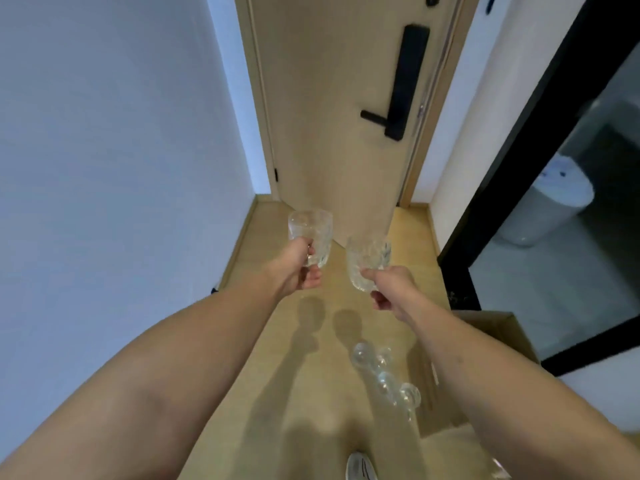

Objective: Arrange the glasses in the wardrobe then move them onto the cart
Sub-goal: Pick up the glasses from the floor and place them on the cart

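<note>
I hold two clear cut-glass cups out in front of me over a wooden floor. My left hand (299, 268) grips the left glass (311, 233) by its lower part, upright. My right hand (388, 289) pinches the right glass (369, 261) low on its side; it tilts slightly. The two glasses are close together but apart. Several more clear glasses (384, 375) stand below my right forearm, blurred. No wardrobe or cart is in view.
A closed wooden door (329, 98) with a black handle (391, 116) faces me at the end of a narrow hall. A white wall runs along the left. A black-framed glass panel (519, 150) and a cardboard box (498, 330) are on the right. A shoe (360, 467) shows at the bottom.
</note>
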